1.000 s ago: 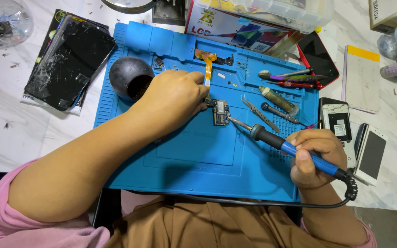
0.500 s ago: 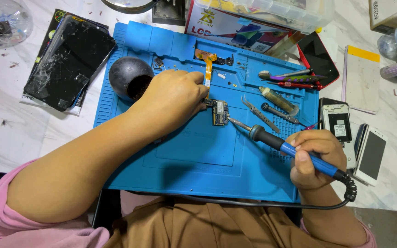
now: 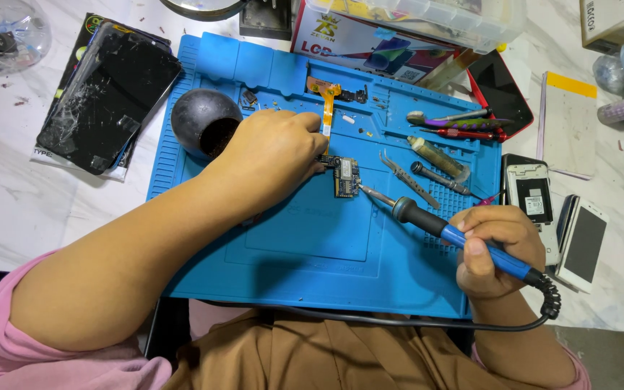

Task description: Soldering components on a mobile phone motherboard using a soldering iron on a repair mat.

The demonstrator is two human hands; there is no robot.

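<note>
My left hand (image 3: 272, 154) rests on a blue silicone work mat (image 3: 312, 245), its fingertips pinning a small circuit board (image 3: 345, 177) at the mat's middle. My right hand (image 3: 492, 249) grips a soldering iron (image 3: 442, 229) with a blue and black handle. The iron's metal tip touches the board's right edge. A coiled black cord runs from the handle under my right wrist.
A black dome-shaped holder (image 3: 204, 123) sits beside my left hand. Tweezers (image 3: 402, 177), a flux syringe (image 3: 438, 157) and pens lie on the mat's right. A cracked phone screen (image 3: 106, 97) lies left; two phones (image 3: 579, 238) lie right. Boxes stand at the back.
None of note: my left hand stays on the board and the iron's tip stays at the board's right edge.
</note>
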